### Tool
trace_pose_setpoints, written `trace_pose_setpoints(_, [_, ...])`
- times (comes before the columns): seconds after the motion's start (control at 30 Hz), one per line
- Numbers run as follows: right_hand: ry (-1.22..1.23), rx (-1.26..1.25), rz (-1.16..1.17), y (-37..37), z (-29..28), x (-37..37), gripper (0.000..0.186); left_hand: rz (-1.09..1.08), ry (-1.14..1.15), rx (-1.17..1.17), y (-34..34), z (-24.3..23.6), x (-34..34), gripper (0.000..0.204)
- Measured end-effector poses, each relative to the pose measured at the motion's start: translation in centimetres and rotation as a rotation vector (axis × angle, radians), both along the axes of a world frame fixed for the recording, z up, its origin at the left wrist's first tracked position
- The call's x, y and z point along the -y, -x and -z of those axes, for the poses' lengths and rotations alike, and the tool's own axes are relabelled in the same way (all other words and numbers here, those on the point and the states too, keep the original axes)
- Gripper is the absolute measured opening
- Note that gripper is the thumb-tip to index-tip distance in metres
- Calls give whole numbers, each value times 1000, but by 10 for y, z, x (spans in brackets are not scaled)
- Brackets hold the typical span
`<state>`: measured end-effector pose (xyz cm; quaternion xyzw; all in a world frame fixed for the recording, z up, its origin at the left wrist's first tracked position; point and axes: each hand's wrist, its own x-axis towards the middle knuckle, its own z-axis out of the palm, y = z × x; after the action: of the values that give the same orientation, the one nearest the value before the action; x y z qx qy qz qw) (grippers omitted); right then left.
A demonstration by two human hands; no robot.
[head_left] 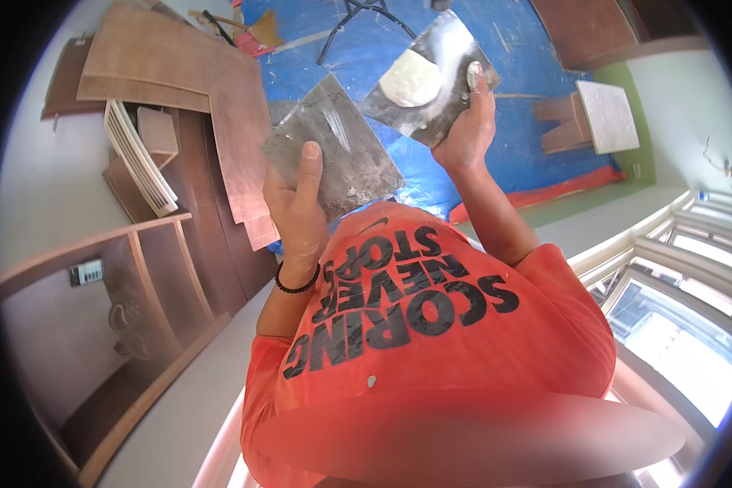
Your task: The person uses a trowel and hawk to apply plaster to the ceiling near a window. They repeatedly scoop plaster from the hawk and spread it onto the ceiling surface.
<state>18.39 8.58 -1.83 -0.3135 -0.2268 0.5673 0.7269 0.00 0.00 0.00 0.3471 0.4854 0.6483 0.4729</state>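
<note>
My left hand [295, 207] grips a square grey plate [351, 154], with the thumb lying on its upper face. Pale smears and scuffs mark that plate. My right hand [468, 134] holds a second square plate [455, 50] by its right side, the thumb on top and its tip whitened. On this plate sits a rounded lump of white putty [411, 80], with a white smear beside it. The plates are tilted and close together, corners towards each other. The fingers under both plates are mostly hidden.
Blue sheeting [516, 73] covers the floor ahead, with dark stand legs [366, 12] on it. Brown boards [159, 61] and stacked pale panels [138, 159] are at left. A small table-like piece [610, 118] stands at right, near windows [679, 325].
</note>
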Motion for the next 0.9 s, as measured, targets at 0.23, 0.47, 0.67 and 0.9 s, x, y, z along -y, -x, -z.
trace_pose_setpoints(0.23, [-6,743,-321,-24,-24,22,43,22,38,65,-26,38,-30,28])
trace_pose_setpoints(0.47, [32,815,-640,-59,-20,52,45,-60,-231,142,-51,14,-59,33])
trace_pose_setpoints(0.67, [369,-335,-367,-82,-1,44,39,135,-940,-397,-87,9,-52,29])
trace_pose_setpoints(0.9, [335,-467,-355,-134,12,34,43,585,-958,-1014,-130,11,-56,51])
